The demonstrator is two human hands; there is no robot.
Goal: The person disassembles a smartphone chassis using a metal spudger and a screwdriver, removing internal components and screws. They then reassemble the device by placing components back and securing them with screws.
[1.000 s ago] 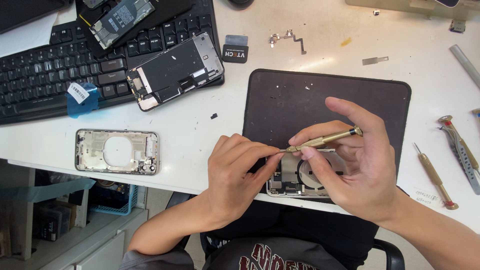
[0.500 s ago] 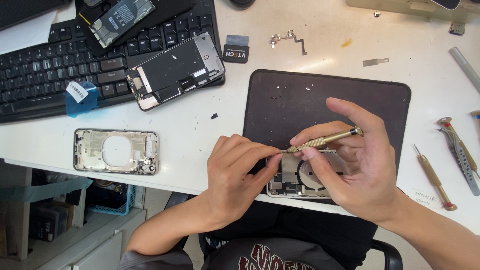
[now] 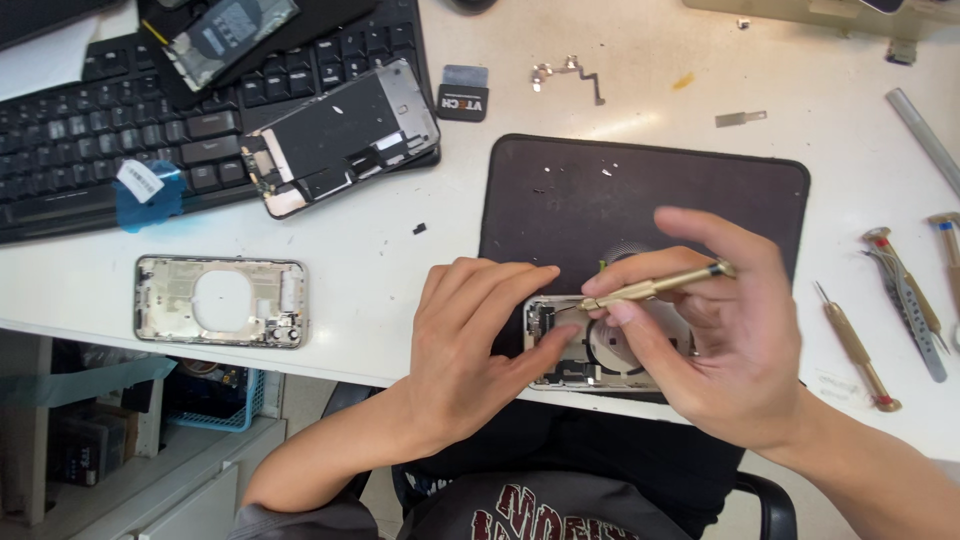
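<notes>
Pinching a brass screwdriver (image 3: pixel 655 288) between thumb and fingers, the right hand (image 3: pixel 720 340) is closing narrowly around its shaft and pointing the tip down and left into an opened phone (image 3: pixel 600 345). That phone is lying at the near edge of the bench (image 3: pixel 400 260), on the front edge of a dark mat (image 3: pixel 640 190), its back frame facing up with a round coil showing inside. The left hand (image 3: pixel 470 335) is resting flat beside it, fingers loosely together and pressing the phone's left side, holding nothing else. The screwdriver tip is meeting the phone just by the left fingertips.

Left of the hands, an empty frame (image 3: pixel 222 300) with a round hole is lying near the front edge. Farther back, a screen panel (image 3: pixel 340 135) is leaning partly on a black keyboard (image 3: pixel 110 140) toward the far left corner. A small flex cable (image 3: pixel 570 75) is sitting behind the mat. Near the right edge, a second screwdriver (image 3: pixel 855 345) and tweezers (image 3: pixel 910 300) are lying well apart from the right hand.
</notes>
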